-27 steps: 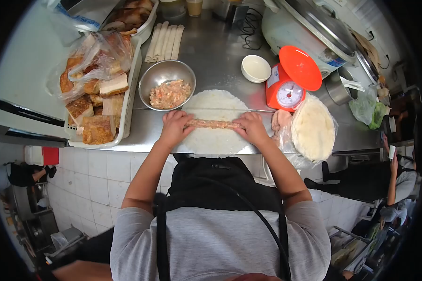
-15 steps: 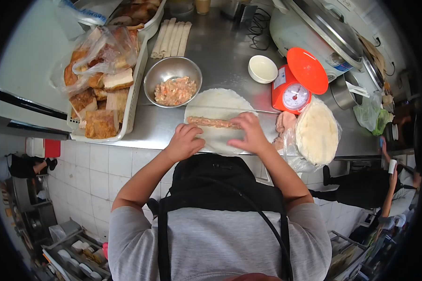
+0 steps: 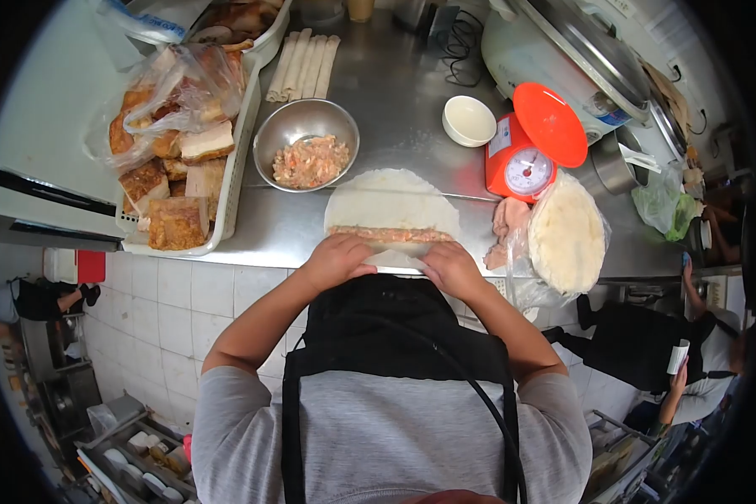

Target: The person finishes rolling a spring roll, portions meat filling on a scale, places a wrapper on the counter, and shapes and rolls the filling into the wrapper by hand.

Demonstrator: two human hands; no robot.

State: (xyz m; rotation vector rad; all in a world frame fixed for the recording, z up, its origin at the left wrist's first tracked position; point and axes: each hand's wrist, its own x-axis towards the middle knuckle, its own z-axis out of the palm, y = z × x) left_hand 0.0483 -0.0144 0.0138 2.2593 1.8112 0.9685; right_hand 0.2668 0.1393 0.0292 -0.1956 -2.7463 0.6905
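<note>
A thin round wrapper sheet lies on the steel counter before me. Across its lower part runs a log of orange-pink minced filling. My left hand pinches the sheet's near edge at the left, fingers beside the filling's left end. At the right, my right hand grips the same edge between thumb and fingers. Between the hands the near flap is lifted slightly towards the filling. A steel bowl with more minced filling stands beyond my left hand. Several finished pale rolls lie behind it.
To the left is a white basket of roasted meat pieces. An orange scale, a white bowl, a stack of round wrappers and a large cooker stand right. A co-worker is at far right.
Both hands have come down to the wrapper's near edge and now hold it, the flap lifting. The filling log reaches further right and looks evened out. The co-worker's arm has lowered.
</note>
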